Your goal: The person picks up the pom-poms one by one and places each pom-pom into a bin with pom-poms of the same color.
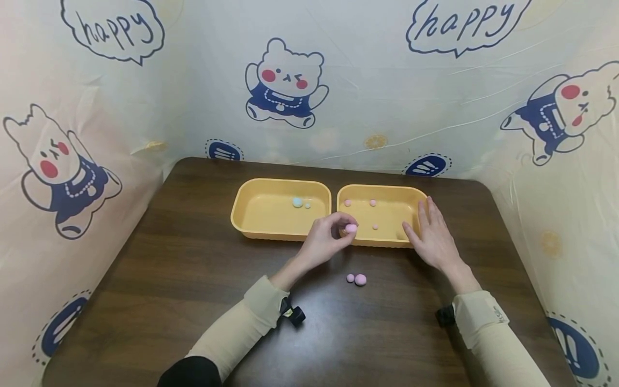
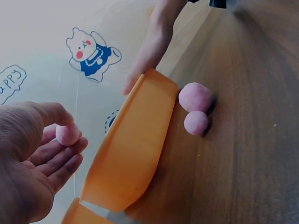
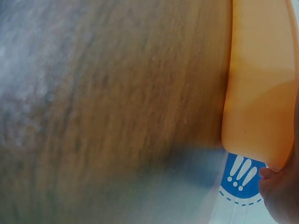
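My left hand (image 1: 329, 236) pinches a small pink ball (image 1: 351, 228) between thumb and fingertips, over the near left corner of the right yellow tray (image 1: 387, 243). The same pink ball (image 2: 67, 134) shows in the left wrist view, with the other fingers loosely extended below it. At the tray's right end rests my right hand (image 1: 435, 239), fingers fairly straight along the end rim and thumb at the near rim. Inside this tray lie three small pink balls (image 1: 373, 202). On the table in front, a larger pink ball (image 1: 360, 280) sits beside a smaller pink ball (image 1: 350, 278).
A second yellow tray (image 1: 251, 233) stands just left of the first, with a larger light-blue ball (image 1: 297, 202) and a smaller light-blue ball (image 1: 307, 206) in it. The dark wooden table (image 1: 193, 301) is bordered by a printed curtain (image 1: 358, 97) behind and at both sides.
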Demonstrator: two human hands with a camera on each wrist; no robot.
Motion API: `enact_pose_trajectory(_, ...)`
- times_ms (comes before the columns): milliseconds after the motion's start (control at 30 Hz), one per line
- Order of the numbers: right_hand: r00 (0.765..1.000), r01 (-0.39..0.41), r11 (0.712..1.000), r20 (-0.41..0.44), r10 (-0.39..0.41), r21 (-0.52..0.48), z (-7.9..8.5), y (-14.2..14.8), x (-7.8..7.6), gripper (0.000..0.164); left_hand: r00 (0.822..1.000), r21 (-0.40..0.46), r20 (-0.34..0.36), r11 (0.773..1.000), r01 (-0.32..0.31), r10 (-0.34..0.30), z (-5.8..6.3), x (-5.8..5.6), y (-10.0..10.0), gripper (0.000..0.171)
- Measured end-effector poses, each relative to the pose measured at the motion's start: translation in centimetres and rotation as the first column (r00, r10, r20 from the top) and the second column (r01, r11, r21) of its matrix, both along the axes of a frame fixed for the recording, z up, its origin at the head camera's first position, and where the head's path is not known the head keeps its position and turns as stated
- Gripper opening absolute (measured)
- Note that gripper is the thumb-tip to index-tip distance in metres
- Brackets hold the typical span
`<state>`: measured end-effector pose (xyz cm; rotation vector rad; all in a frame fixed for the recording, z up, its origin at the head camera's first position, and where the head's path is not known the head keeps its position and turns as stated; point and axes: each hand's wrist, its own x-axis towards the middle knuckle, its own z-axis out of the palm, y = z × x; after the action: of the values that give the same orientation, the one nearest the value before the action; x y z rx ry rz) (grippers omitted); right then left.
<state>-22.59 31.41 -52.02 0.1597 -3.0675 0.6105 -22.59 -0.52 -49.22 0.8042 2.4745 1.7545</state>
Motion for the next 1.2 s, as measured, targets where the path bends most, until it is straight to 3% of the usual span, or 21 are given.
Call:
enact_pose_trajectory(233,1.000,-0.001,1.000,0.007,0.001,0.000,0.0,0.0,-0.1,0.092,0.999,-0.043,-0.037,0.999,-0.026,0.024,0.1,-1.0,0.8,0.016)
enact_pose_trajectory(733,0.999,-0.015,1.000,-0.038,0.015,0.000,-0.2,0.2,0.0,0.089,1.000,-0.088,-0.031,0.996,0.002,-0.005,0.4,-3.9,2.4,0.019)
enact_pose_trajectory(1200,1.000,-0.010,1.000,-0.012,0.010,-0.001,-0.1,0.1,0.0,0.090,0.999,-0.146,-0.016,0.988,-0.050,0.048,-0.1,-5.9,3.3,0.020)
